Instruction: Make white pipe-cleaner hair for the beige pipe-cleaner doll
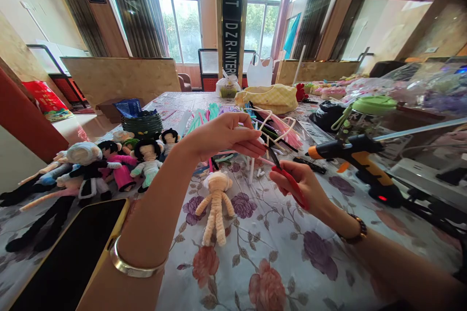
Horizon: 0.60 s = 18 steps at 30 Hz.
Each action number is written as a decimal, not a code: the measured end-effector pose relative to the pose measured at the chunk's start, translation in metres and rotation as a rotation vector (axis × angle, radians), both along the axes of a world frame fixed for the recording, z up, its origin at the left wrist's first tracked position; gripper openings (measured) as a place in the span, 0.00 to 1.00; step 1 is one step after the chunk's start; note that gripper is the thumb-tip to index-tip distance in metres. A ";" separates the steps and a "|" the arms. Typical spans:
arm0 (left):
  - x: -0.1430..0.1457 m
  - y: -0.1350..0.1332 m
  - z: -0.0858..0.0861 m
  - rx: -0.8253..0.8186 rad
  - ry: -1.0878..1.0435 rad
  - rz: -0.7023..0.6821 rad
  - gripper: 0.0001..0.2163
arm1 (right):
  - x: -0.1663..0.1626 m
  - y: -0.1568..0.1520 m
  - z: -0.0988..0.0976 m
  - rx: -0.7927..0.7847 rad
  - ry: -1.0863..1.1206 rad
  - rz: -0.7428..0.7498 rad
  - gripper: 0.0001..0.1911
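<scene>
My right hand (301, 184) grips a pair of red-handled scissors (297, 189), with the dark blades angled up to the left. Close to the blade tips, my left hand (233, 136) has its fingers pinched together. A bit of white shows at those fingertips, too small to make out. Below the left hand, a cream doll figure (216, 206) of fuzzy pipe cleaner lies on its back, legs towards me. Small white cut pieces (260, 173) lie near the scissors. Behind both hands is a pile of coloured pipe cleaners (279, 129), partly hidden by the left hand.
Several finished dolls (116, 165) lie at the left, behind a phone (73, 252). An orange and black glue gun (359, 160) stands at the right, its red light on. Further back are a yellow checked pouch (272, 98), a green-lidded jar (368, 112) and a dark green basket (141, 124).
</scene>
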<state>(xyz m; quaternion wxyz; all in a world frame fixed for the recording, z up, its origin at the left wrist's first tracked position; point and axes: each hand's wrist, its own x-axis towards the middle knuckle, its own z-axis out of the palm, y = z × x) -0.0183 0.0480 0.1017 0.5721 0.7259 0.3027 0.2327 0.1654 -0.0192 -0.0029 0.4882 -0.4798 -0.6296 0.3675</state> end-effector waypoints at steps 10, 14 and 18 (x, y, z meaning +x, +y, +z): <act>0.001 -0.002 0.001 -0.007 -0.008 0.000 0.07 | -0.001 0.000 0.000 0.035 -0.042 -0.048 0.25; 0.000 -0.001 0.000 -0.006 0.012 0.012 0.06 | -0.001 -0.002 0.000 0.040 -0.052 -0.064 0.26; -0.001 0.000 -0.001 -0.006 0.007 -0.013 0.06 | -0.002 -0.003 0.001 0.045 -0.076 -0.076 0.27</act>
